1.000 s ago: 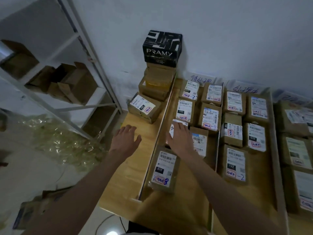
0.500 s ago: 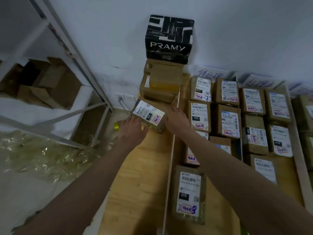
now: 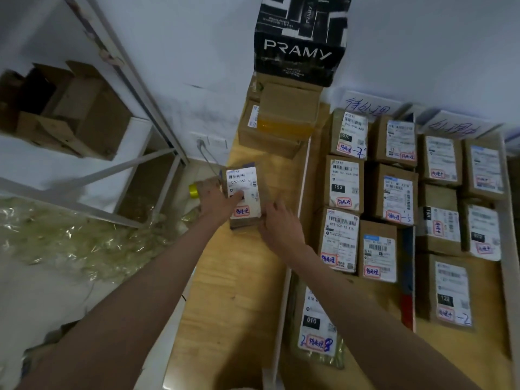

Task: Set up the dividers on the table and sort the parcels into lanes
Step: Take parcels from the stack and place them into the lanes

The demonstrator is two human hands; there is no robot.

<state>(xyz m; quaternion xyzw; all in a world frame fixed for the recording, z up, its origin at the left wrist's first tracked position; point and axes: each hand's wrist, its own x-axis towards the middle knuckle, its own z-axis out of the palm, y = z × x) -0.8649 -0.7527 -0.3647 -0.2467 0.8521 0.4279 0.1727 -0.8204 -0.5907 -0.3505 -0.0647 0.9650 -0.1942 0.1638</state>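
Note:
A small brown parcel (image 3: 247, 190) with a white label and a red stamp is lifted over the left strip of the wooden table (image 3: 225, 291). My left hand (image 3: 216, 199) grips its left side with the thumb on the label. My right hand (image 3: 280, 225) holds its lower right corner. A white divider (image 3: 292, 243) runs front to back just right of my hands. Right of it, several labelled parcels (image 3: 343, 182) lie in rows, with a padded mailer (image 3: 318, 327) marked 010 at the front. Another divider (image 3: 509, 263) stands at the far right.
A stack of brown boxes (image 3: 281, 119) topped by a black PRAMY box (image 3: 298, 40) stands at the table's back left corner against the wall. A metal shelf (image 3: 92, 164) with open cartons stands to the left. Crumpled clear plastic (image 3: 73, 237) lies on the floor.
Both hands went from the table and a lane parcel to the small parcel in the left strip, took hold of it and lifted it toward me. The camera moved closer.

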